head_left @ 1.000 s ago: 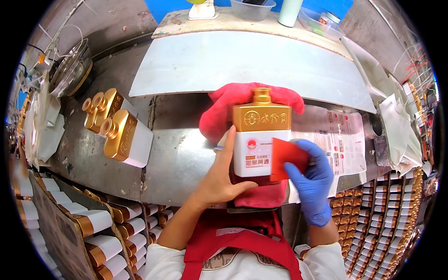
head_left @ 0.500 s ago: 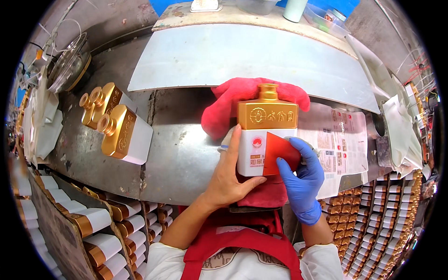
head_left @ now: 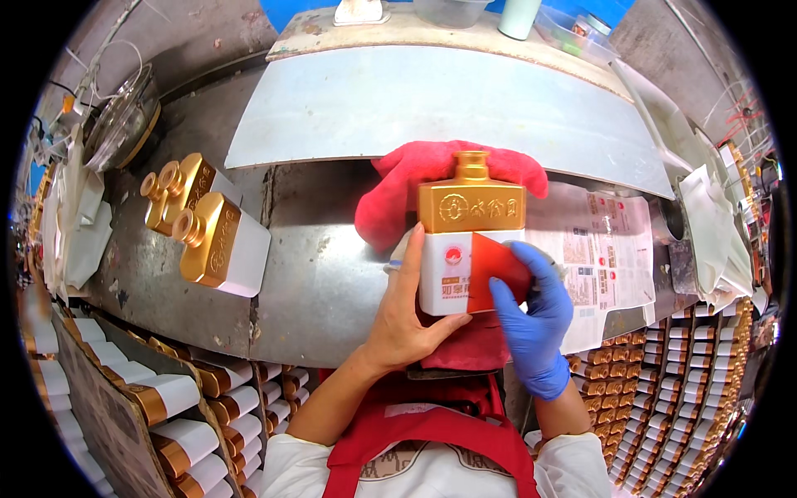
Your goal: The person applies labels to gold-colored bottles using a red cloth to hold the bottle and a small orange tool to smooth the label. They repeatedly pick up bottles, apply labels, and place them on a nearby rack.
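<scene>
A flat bottle (head_left: 471,199) with a gold embossed upper part and a white lower part rests on a pink-red towel (head_left: 390,195), its neck toward the far side. My bare left hand (head_left: 403,319) holds it by the left edge, fingers along the side and thumb under the base. In the blue-gloved right hand (head_left: 535,324) is a flat red scraper (head_left: 496,272), its straight edge pressed on the white face. Red and gold printing shows left of that edge; the scraper hides the rest. Some of the right fingers are out of sight behind it.
Several matching bottles (head_left: 220,245) stand at the left on the metal table (head_left: 311,282). Printed sheets (head_left: 598,257) lie at the right. Beyond is a pale board (head_left: 432,100); a metal pot (head_left: 124,120) sits far left. Racks of bottles (head_left: 170,440) flank me below the table edge.
The whole view has shifted slightly. Both hands, the bottle and the scraper keep nearly the same positions relative to each other.
</scene>
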A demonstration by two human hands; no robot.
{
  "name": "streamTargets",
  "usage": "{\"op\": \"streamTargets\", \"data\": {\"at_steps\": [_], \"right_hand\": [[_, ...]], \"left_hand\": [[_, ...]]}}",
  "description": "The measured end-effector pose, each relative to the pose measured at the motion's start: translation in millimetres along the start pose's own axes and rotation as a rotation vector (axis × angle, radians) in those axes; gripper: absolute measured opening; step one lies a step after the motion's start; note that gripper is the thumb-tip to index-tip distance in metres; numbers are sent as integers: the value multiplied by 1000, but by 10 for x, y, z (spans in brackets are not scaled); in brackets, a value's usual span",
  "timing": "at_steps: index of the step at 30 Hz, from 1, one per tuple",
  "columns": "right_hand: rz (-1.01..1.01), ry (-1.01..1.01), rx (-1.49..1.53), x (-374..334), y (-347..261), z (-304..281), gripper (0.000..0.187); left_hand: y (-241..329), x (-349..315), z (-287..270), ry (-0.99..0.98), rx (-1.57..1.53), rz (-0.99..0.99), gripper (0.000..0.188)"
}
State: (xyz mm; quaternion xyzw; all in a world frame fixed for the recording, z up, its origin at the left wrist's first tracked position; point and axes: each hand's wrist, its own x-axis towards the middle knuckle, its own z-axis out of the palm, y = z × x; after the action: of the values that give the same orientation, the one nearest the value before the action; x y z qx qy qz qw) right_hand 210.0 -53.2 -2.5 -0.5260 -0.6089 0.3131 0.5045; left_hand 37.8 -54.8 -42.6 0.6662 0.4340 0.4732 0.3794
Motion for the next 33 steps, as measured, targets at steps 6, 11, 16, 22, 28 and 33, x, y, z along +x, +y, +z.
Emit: {"op": "streamTargets", "data": {"at_steps": [6, 11, 16, 22, 28, 33], "right_hand": [[52, 364, 65, 184, -20, -307, 34], [-24, 140, -87, 4, -93, -72, 33], [395, 33, 506, 146, 25, -398, 27], [589, -64, 188, 270, 175, -450, 23], [213, -128, -315, 395, -44, -188, 72], [360, -188, -241, 448, -34, -180, 71]], "left_hand": [[-57, 9, -29, 24, -182, -40, 93], [6, 75, 21, 33, -63, -37, 92], [157, 199, 43, 48, -44, -33, 101], [145, 347, 102, 103, -214, -83, 102], [78, 396, 93, 136, -243, -130, 100], [5, 397, 98, 152, -194, -105, 95]]}}
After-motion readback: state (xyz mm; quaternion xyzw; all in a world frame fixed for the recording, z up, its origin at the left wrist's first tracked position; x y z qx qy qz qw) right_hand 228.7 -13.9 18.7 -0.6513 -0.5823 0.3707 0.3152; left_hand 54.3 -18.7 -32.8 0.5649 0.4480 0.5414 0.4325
